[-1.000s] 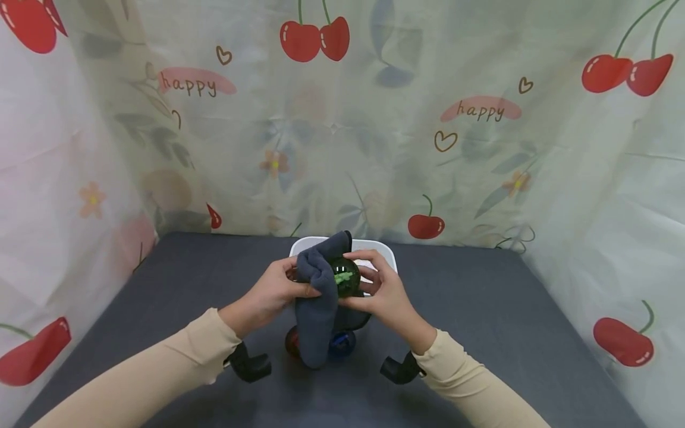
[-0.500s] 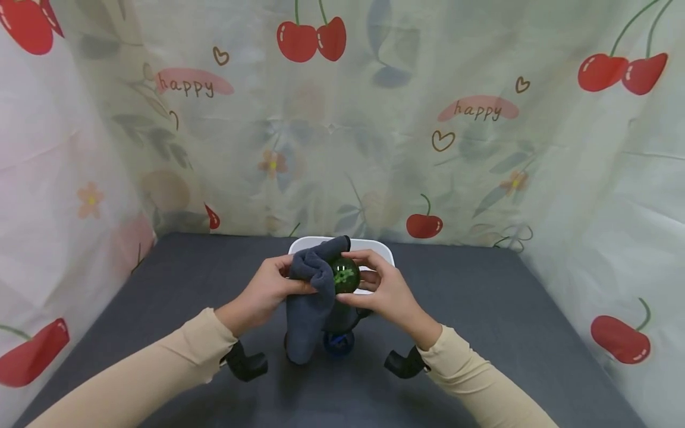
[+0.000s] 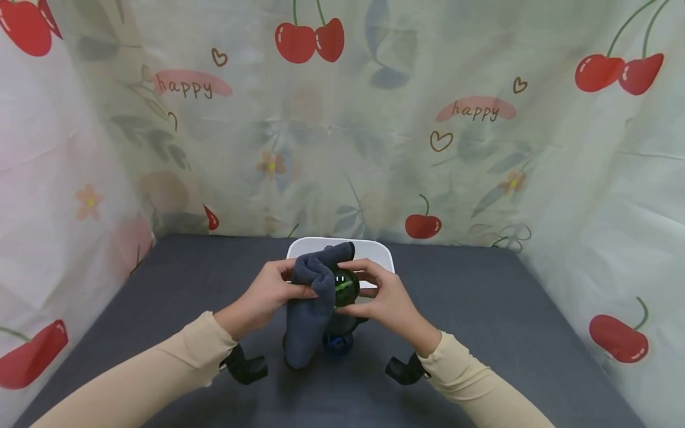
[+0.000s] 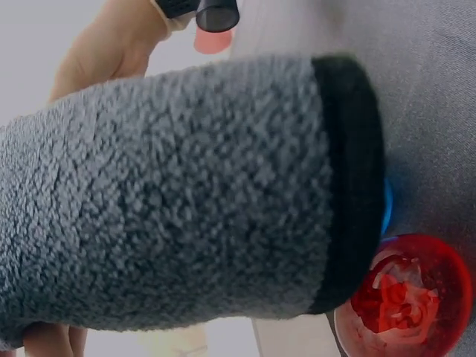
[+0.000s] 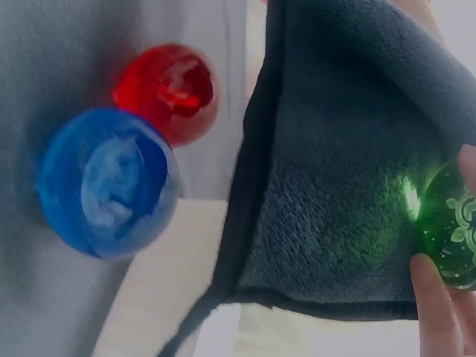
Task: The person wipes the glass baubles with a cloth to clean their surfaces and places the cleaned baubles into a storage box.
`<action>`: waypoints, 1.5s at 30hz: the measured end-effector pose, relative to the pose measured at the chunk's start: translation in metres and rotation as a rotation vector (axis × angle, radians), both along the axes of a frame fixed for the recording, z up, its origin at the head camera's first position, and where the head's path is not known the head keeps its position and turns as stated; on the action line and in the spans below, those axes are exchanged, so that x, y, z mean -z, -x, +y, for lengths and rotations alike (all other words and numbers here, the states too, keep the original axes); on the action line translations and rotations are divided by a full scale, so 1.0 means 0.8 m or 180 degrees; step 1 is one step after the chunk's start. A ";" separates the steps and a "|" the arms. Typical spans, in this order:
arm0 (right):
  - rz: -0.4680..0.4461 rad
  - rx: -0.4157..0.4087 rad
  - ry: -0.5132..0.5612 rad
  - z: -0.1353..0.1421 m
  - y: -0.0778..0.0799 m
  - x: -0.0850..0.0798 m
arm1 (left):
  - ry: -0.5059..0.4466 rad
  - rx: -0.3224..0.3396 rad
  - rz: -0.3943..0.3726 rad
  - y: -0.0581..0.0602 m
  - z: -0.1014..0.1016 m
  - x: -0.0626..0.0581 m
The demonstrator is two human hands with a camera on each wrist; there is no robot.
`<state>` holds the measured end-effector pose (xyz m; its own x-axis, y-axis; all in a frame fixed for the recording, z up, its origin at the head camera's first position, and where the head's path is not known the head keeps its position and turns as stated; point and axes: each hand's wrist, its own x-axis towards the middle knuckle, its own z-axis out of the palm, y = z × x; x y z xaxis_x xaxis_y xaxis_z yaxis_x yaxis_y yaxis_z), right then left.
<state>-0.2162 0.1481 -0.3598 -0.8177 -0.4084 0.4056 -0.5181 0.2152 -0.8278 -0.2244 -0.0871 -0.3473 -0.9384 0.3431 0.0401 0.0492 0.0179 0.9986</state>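
My left hand (image 3: pixel 267 297) grips a dark grey towel (image 3: pixel 310 321), which hangs down in folds and fills much of the left wrist view. Pinched between the thumb and fingers of my right hand (image 3: pixel 387 300) is a green glass ball (image 3: pixel 346 288) with a pale pattern on it. The ball's left side is up against the towel. Below the hands a blue ball (image 5: pixel 108 182) and a red ball (image 5: pixel 169 93) rest close together on the table; in the head view the towel hides the red one almost fully.
A white plastic bin (image 3: pixel 374 249) stands behind the hands, partly covered by the towel. The dark grey table (image 3: pixel 471 309) spreads to both sides. A printed curtain (image 3: pixel 342 131) encloses the back and sides. A black camera mount (image 3: pixel 247 365) juts from each wrist.
The towel's lower end has swung left, covering the red ball in the head view. My right hand and the green ball have dipped slightly, and the ball has turned against the towel.
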 end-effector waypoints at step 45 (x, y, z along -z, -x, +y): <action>-0.1575 0.0560 0.0088 0.032 0.123 0.037 | -0.0954 -0.0380 0.0102 -0.039 -0.169 -0.002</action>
<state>-0.3147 0.1739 -0.3892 -0.9695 -0.2422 -0.0379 -0.0216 0.2384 -0.9709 -0.1935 -0.2222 -0.3456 -0.9680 0.1992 0.1527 0.0958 -0.2691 0.9583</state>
